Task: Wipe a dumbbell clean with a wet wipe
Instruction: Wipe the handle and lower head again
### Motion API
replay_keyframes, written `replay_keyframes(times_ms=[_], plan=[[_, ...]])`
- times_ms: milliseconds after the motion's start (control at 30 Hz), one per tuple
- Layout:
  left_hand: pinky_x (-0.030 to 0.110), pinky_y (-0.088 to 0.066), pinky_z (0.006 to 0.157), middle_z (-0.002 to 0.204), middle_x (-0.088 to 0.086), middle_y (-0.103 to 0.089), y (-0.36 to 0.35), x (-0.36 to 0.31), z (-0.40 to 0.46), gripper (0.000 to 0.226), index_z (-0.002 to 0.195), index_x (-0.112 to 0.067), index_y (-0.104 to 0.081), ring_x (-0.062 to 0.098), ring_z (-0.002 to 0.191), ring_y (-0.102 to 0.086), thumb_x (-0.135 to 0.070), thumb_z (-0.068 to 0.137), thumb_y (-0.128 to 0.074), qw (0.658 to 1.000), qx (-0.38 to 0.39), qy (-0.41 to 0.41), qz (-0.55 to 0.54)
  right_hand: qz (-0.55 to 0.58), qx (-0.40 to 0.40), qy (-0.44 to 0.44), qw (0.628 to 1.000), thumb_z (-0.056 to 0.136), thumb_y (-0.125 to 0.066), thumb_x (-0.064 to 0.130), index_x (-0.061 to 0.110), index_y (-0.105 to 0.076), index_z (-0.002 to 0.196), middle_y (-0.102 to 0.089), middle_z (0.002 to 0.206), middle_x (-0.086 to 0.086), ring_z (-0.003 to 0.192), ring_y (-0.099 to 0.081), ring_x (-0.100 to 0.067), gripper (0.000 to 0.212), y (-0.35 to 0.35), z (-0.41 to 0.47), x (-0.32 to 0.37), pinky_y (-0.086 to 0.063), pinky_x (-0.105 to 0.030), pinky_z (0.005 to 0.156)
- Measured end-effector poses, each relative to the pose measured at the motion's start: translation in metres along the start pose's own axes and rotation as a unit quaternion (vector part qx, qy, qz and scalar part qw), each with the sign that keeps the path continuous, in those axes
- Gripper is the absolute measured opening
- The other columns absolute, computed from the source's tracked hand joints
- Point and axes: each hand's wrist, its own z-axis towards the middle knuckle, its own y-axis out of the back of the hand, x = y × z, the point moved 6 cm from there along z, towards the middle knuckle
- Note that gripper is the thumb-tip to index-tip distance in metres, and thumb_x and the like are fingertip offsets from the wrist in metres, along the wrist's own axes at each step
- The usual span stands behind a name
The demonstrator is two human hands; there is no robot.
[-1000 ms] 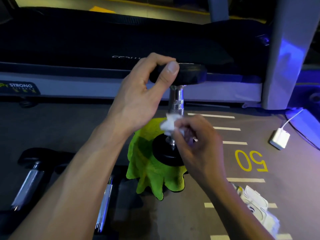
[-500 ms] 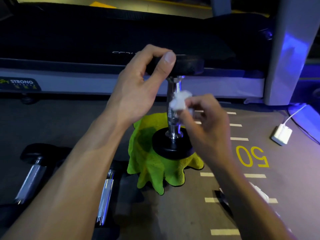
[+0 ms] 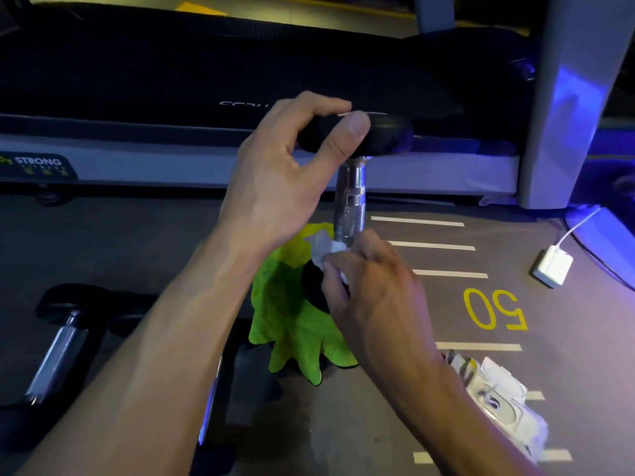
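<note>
A dumbbell (image 3: pixel 349 197) stands upright on a bright green cloth (image 3: pixel 295 334) on the floor, chrome handle vertical, black heads at top and bottom. My left hand (image 3: pixel 292 173) grips the top black head from the left. My right hand (image 3: pixel 371 283) holds a crumpled white wet wipe (image 3: pixel 324 247) pressed against the lower end of the handle, just above the bottom head, which it partly hides.
Two more dumbbells (image 3: pixel 58 341) lie on the floor at lower left. A wet wipe pack (image 3: pixel 494 396) lies at lower right. A white charger (image 3: pixel 553 266) with cable sits at right. A treadmill (image 3: pixel 206 80) runs across the back, its post (image 3: pixel 563 97) at right.
My right hand has slid the wipe down the handle from its upper part to the bottom end. My left hand keeps its hold on the top head.
</note>
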Motion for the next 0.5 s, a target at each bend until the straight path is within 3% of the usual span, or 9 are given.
replay_keyframes(times_ms=[67, 233, 367, 500], plan=[[0.029, -0.052, 0.094, 0.111, -0.009, -0.069, 0.000, 0.000, 0.001, 0.019, 0.110, -0.046, -0.066, 0.001, 0.101, -0.063, -0.058, 0.099, -0.057, 1.000, 0.004, -0.003, -0.003, -0.003, -0.008, -0.027, 1.000, 0.089, -0.065, 0.027, 0.022, -0.069, 0.071, -0.049, 0.078, 0.005, 0.068, -0.053, -0.020, 0.019, -0.001, 0.003, -0.005, -0.029, -0.023, 0.060], [0.023, -0.044, 0.087, 0.102, -0.015, -0.064, 0.007, 0.002, 0.000, 0.023, 0.115, -0.037, -0.066, -0.002, 0.093, -0.059, -0.051, 0.103, -0.053, 1.000, 0.017, -0.008, -0.011, 0.179, 0.013, -0.054, 0.982, 0.085, -0.064, 0.028, 0.024, -0.066, 0.071, -0.057, 0.072, 0.010, 0.072, -0.054, -0.011, 0.014, 0.009, -0.006, -0.046, -0.039, -0.023, 0.065], [0.028, -0.047, 0.090, 0.105, -0.009, -0.065, 0.003, 0.000, -0.001, 0.028, 0.118, -0.034, -0.067, 0.003, 0.096, -0.060, -0.053, 0.101, -0.055, 0.999, 0.019, -0.012, -0.024, 0.122, 0.008, -0.028, 0.992, 0.085, -0.056, 0.028, 0.026, -0.053, 0.066, -0.054, 0.074, 0.009, 0.073, -0.045, -0.012, 0.019, 0.004, -0.004, -0.023, -0.038, -0.026, 0.069], [0.025, -0.045, 0.089, 0.106, -0.009, -0.065, 0.003, 0.000, -0.002, 0.029, 0.119, -0.033, -0.067, 0.002, 0.095, -0.059, -0.053, 0.101, -0.055, 1.000, 0.018, -0.016, -0.018, 0.054, 0.003, 0.034, 0.998, 0.089, -0.055, 0.020, 0.017, -0.064, 0.071, -0.057, 0.077, 0.000, 0.075, -0.048, -0.020, 0.020, -0.010, -0.008, 0.008, -0.046, -0.035, 0.072]])
